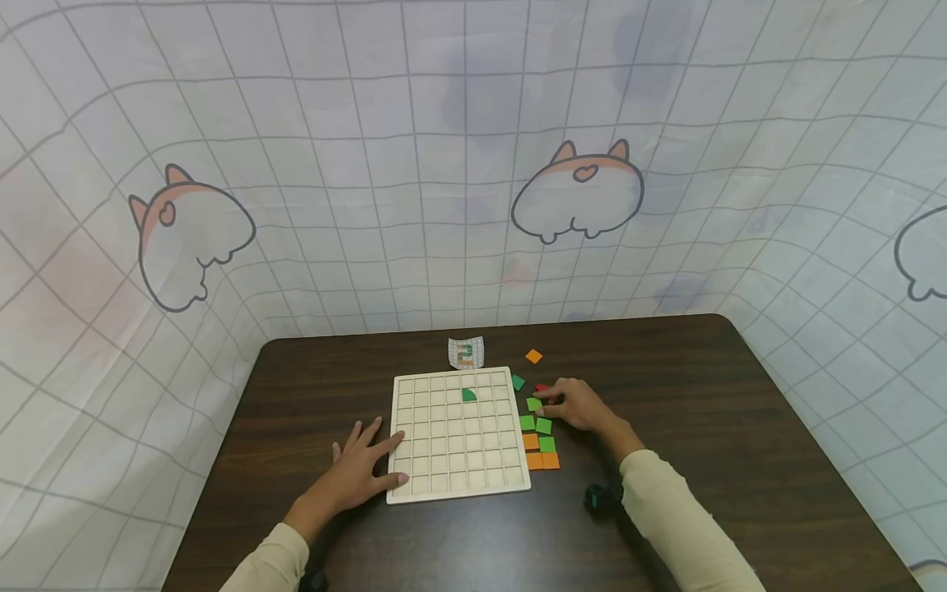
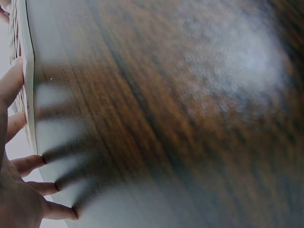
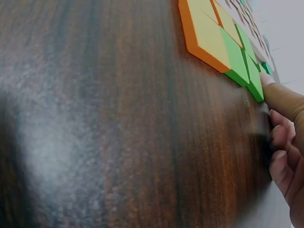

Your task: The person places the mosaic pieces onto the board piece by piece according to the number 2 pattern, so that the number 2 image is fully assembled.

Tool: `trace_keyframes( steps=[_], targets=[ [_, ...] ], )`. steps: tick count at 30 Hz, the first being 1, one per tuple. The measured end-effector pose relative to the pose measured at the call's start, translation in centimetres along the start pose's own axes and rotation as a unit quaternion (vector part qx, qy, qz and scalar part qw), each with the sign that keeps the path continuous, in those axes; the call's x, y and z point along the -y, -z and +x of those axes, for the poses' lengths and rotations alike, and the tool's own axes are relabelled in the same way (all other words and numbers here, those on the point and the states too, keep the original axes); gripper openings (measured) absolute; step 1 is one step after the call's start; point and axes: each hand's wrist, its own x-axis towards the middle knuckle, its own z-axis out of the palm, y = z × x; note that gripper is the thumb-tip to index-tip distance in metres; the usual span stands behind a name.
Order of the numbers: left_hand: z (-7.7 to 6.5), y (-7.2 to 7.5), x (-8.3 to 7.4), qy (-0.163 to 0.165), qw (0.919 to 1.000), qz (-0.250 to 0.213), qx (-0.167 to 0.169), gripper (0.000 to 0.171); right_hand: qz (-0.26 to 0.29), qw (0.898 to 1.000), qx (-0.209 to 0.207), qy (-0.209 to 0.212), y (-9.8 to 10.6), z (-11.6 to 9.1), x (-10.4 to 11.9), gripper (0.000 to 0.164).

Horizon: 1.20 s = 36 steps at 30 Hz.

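A cream grid board (image 1: 459, 497) lies on the table, with one green quarter-round tile (image 1: 469, 395) in a cell of its upper part. My left hand (image 1: 353, 469) is spread at the board's left side. Its thumb and index finger rest on the rim, and the other fingers touch the table in the left wrist view. Right of the board, my right hand (image 1: 580, 404) has its thumb and index finger at the two sides of a light green square tile (image 1: 533, 404), pinching it. A red tile (image 1: 542, 387) lies partly under that hand.
Below the right hand lie more light green tiles (image 1: 543, 426) and several orange tiles (image 1: 551, 461). A dark green tile (image 1: 518, 382) sits by the board's upper right edge. Behind are a printed pattern card (image 1: 466, 353) and a lone orange tile (image 1: 533, 356). A patterned curtain (image 1: 473, 271) surrounds the table.
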Motion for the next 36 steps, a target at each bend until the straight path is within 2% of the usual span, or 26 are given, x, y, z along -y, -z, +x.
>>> trace_keyframes(
  steps=[20, 30, 36],
  targets=[
    [0.29, -0.08, 0.18, 0.014, 0.9999, 0.002, 0.008, 0.078, -0.026, 0.999, -0.043, 0.001, -0.48, -0.49, 0.31, 0.026],
    [0.18, -0.03, 0.13, 0.011, 0.9999, -0.005, 0.007, 0.078, -0.031, 0.997, -0.068, 0.005, -0.78, -0.64, 0.21, 0.029],
    [0.12, 0.01, 0.04, 0.010, 0.9999, -0.004, 0.007, 0.078, 0.012, 0.998, -0.064, 0.013, -0.95, -0.71, 0.39, 0.028]
  ],
)
